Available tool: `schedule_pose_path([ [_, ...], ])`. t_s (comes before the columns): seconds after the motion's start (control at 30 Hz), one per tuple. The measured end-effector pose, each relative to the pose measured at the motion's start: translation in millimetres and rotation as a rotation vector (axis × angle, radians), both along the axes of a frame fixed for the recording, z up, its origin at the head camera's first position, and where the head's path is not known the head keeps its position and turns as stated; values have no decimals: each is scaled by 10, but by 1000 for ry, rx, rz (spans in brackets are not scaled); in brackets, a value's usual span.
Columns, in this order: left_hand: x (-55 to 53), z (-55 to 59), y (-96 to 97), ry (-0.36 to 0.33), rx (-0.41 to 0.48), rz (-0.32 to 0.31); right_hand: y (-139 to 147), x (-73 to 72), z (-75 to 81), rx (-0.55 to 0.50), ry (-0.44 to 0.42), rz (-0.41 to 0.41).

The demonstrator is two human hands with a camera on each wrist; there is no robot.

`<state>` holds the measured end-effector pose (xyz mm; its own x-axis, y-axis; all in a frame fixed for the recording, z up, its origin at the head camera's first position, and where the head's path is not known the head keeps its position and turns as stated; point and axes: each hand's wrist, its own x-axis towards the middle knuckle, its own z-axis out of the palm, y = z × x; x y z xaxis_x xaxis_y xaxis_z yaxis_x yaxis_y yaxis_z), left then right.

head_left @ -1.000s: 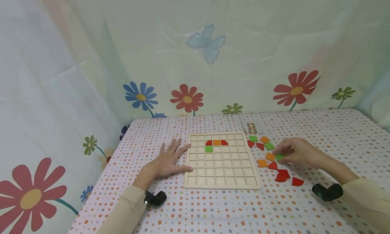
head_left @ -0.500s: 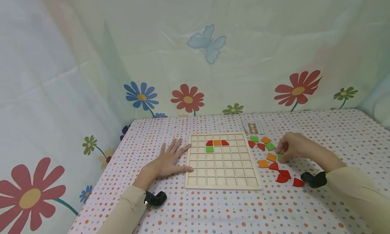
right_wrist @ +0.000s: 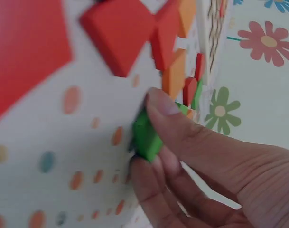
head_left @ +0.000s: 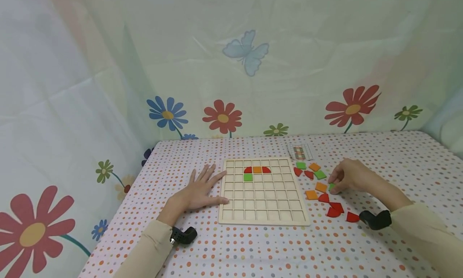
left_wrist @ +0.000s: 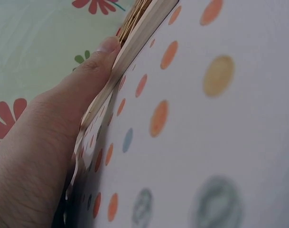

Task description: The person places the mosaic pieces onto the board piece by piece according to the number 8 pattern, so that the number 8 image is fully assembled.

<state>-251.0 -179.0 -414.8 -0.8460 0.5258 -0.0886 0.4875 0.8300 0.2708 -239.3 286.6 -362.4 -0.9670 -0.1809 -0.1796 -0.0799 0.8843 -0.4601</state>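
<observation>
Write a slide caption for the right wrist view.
The right grip pinches a green tile, with red tiles and orange tiles nearby on a dotted cloth.

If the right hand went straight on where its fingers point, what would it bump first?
Probably the nearest orange square, just past the green tile the right hand pinches. A red piece lies close by too. I can't tell how high the hand is, so it might pass over.
</observation>
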Motion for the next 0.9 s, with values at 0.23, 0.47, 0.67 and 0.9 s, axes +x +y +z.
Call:
schedule_pose_path([
  [0.23, 3, -18, -23, 7, 1, -1, 15, 139, -105, -56, 187, 31],
  [0.47, 26, -22, -40, 1, -9, 1, -50, 182, -59, -71, 267, 92],
  [0.67, 22, -8, -31, -1, -14, 1, -320, 141, 88, -116, 350, 148],
  [0.9, 2, 14, 1, -8, -12, 7, -866, 28, 189, -207, 347, 289],
])
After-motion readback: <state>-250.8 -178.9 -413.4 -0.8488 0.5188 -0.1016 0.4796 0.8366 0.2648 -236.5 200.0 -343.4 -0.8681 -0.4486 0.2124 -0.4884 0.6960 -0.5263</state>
